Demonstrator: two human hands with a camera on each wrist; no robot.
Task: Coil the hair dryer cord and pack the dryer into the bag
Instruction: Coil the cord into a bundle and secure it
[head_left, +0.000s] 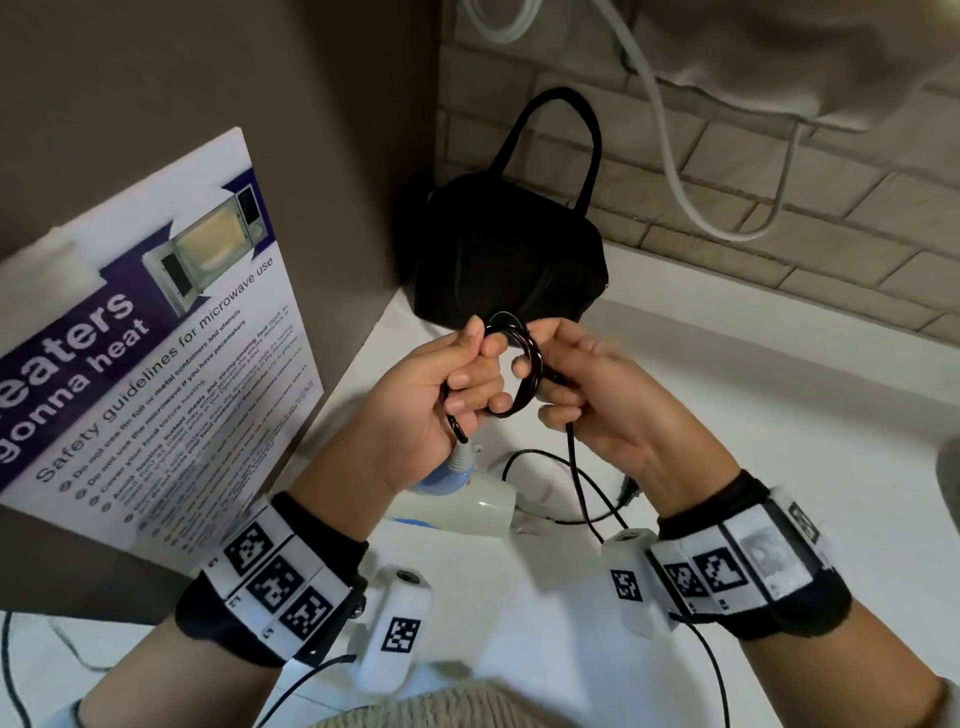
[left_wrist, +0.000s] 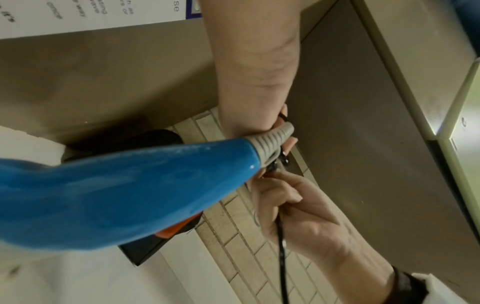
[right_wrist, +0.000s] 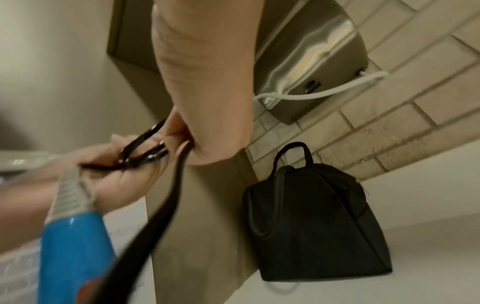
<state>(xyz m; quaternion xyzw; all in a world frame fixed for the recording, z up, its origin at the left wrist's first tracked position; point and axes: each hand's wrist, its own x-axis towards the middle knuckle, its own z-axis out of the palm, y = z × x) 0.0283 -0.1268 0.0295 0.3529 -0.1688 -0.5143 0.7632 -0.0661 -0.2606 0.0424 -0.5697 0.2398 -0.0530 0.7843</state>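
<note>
Above the white counter (head_left: 779, 426), my left hand (head_left: 462, 379) grips small loops of the black cord (head_left: 527, 364), its fingers curled through the coil. My right hand (head_left: 566, 389) pinches the same cord on the coil's right side. The rest of the cord (head_left: 589, 499) hangs down and trails on the counter to the plug (head_left: 628, 488). The hair dryer (head_left: 467, 493), blue handle and white body, hangs below my left hand by its grey strain relief (left_wrist: 272, 137). The blue handle (left_wrist: 116, 195) fills the left wrist view. A black bag (head_left: 509, 249) with a loop handle stands just behind my hands.
A microwave safety poster (head_left: 156, 374) leans against the brown panel on the left. A brick wall runs behind the counter, with a white cable (head_left: 670, 156) hanging down it. A steel appliance (right_wrist: 324, 61) is mounted on the wall above the bag (right_wrist: 311, 222).
</note>
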